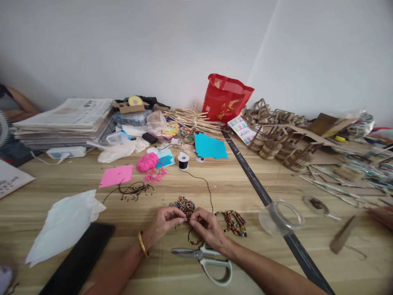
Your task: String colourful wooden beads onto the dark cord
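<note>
My left hand point(166, 221), with a gold bangle on the wrist, is closed in a pinch; whatever sits at its fingertips is too small to make out. Close beside it, my right hand point(208, 229) pinches at the black cord point(210, 192), which runs down from a white spool point(183, 161). Below the fingers hangs a short loop of cord with a few threaded beads point(193, 242). Behind the fingertips lies a heap of loose multicoloured beads point(183, 205). To the right is a coil of strung beads point(235, 223). White-handled scissors point(215, 262) lie partly under my right wrist.
Cut black cord point(135, 189), pink yarn point(147, 162) and a pink sheet point(116, 175) lie left of centre. A clear plastic ring-shaped container point(281, 218) stands right, with small woven baskets point(270, 147) behind. A black case point(80, 258) lies front left. Another person's hand point(382, 215) shows at the right edge.
</note>
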Available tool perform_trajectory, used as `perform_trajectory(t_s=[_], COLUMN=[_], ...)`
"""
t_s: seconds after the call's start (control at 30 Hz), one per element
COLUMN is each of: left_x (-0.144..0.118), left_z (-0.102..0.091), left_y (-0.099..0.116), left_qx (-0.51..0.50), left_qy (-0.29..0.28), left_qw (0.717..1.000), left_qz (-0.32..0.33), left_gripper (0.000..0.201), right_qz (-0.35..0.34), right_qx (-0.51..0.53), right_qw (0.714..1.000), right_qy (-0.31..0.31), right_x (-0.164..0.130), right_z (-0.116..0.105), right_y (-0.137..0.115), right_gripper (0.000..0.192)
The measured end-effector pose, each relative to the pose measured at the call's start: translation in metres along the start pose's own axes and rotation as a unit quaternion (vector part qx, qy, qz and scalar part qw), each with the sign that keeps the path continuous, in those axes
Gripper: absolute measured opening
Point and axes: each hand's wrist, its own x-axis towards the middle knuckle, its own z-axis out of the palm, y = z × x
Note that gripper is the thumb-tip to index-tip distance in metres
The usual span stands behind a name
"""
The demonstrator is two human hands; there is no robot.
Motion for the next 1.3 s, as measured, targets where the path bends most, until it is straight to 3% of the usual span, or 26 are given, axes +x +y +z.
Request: perform_trajectory(t_s=[1.3], left_x=[0.0008], left_z=[-0.0027], left_y=[-0.0033], left_qx=[0.006], left_qy=[-0.025], left_qw=[1.000], left_qz=[0.003], left_gripper=[0.020], right_qz=[-0.015], right_qx=[-0.016], right_qw=[1.000], right_qy=[0.011], right_x=[0.0000], right_z=[0.0010], right_y=[-0.0031], right_gripper=[0.021])
